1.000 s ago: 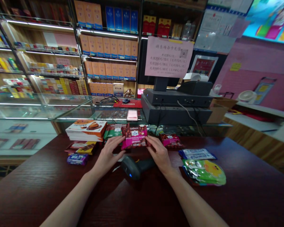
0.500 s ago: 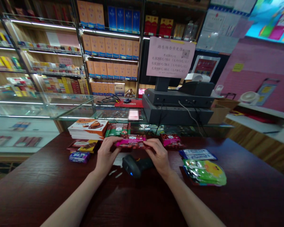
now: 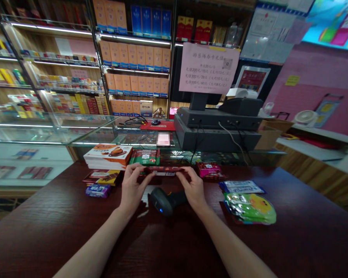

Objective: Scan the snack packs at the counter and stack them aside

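Between both hands I hold a dark red chocolate packet (image 3: 165,170), turned so that a narrow side with a pale label faces me. My left hand (image 3: 135,187) pinches its left end, and my right hand (image 3: 193,189) pinches the right end. Below the packet a black barcode scanner (image 3: 164,201) lies on the table, its blue light lit and its handle reaching toward my right wrist. Just behind my left hand is a green chocolate packet (image 3: 145,157). A pink and brown chocolate packet (image 3: 209,170) lies right of my right hand.
Left on the dark wooden table (image 3: 60,231) are white-orange boxes (image 3: 108,156), a yellow-brown chocolate bar (image 3: 108,177) and a purple packet (image 3: 98,190). At right lie a blue-white packet (image 3: 242,187) and a green-yellow bag (image 3: 251,208). Behind stand a glass counter (image 3: 84,135) and a cash register (image 3: 217,129).
The packet in my hands has tipped from showing its pink printed face to showing its narrow side. Both hands stay at its ends, and the other goods lie unmoved.
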### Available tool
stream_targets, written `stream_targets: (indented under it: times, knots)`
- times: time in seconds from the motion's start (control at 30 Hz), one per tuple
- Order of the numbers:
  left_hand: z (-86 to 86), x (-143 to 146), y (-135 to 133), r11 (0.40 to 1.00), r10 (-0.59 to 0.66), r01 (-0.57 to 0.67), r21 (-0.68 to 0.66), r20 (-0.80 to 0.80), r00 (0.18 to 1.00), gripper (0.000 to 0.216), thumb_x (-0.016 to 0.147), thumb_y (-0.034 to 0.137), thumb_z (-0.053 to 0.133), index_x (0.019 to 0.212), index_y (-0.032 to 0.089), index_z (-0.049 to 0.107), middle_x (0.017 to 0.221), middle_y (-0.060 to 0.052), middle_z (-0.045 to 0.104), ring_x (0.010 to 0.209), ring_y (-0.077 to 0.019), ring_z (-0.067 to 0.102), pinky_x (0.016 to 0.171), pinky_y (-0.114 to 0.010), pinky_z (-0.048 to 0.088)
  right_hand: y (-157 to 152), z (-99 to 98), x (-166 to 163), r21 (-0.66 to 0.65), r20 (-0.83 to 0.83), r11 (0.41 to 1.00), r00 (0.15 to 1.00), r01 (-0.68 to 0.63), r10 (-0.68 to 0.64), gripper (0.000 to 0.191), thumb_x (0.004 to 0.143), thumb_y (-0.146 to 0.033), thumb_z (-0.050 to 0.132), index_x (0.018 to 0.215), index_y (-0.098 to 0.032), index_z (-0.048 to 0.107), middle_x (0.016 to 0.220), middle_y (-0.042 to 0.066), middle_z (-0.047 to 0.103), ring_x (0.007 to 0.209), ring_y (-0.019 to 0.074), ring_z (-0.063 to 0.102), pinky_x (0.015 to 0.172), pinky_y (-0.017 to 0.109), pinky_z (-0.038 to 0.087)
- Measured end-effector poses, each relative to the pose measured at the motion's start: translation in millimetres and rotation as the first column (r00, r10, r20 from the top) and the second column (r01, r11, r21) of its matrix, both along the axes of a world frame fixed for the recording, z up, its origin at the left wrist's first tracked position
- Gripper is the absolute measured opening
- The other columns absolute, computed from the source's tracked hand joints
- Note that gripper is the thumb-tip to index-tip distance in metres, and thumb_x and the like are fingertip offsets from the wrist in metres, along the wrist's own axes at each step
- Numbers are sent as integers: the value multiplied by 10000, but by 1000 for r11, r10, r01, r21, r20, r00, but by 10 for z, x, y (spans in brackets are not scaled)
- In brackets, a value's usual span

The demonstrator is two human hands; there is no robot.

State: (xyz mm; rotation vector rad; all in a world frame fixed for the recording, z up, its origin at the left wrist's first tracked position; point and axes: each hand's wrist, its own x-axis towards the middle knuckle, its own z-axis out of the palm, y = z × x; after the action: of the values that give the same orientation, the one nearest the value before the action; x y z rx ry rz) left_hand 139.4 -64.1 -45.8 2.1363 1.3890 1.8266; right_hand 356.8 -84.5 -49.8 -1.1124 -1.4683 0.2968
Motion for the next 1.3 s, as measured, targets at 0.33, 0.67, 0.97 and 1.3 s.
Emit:
stream_targets:
  times: [0.33,0.67,0.97,1.3]
  knots:
    - [-21,32,10,997,69,-72,-25,-112,991,553,912,429,632,1404,243,463,944,-31,700,889,-212,653,904,-387,467,8,24,-52,-152,-154,987,988,-44,20,233,881,-447,629,863,-215,631,750,-15,663,644,147,570,617,245,459]
    - [62,7,53,997,76,-59,50,-508,858,471,996,305,467,1466,313,474,1010,-65,653,1005,-231,575,954,-389,397,71,5,-54,-151,-206,988,978,-38,6,251,865,-467,642,839,-219,605,785,8,693,705,176,641,672,270,508]
    - [144,-91,84,998,-59,43,-41,-665,744,921,869,389,659,1598,275,109,1201,-89,566,1172,-298,485,1084,-495,359,103,31,-22,-117,-208,993,978,5,-29,252,860,-464,650,852,-215,618,788,9,699,714,177,648,674,271,504]
    - [107,-69,72,997,75,-42,65,-676,733,1014,799,334,725,1596,237,106,1206,-101,512,1187,-309,485,1176,-578,279,54,77,-121,-123,-255,991,967,-55,22,243,848,-448,670,833,-211,617,782,4,694,706,173,641,671,270,492]
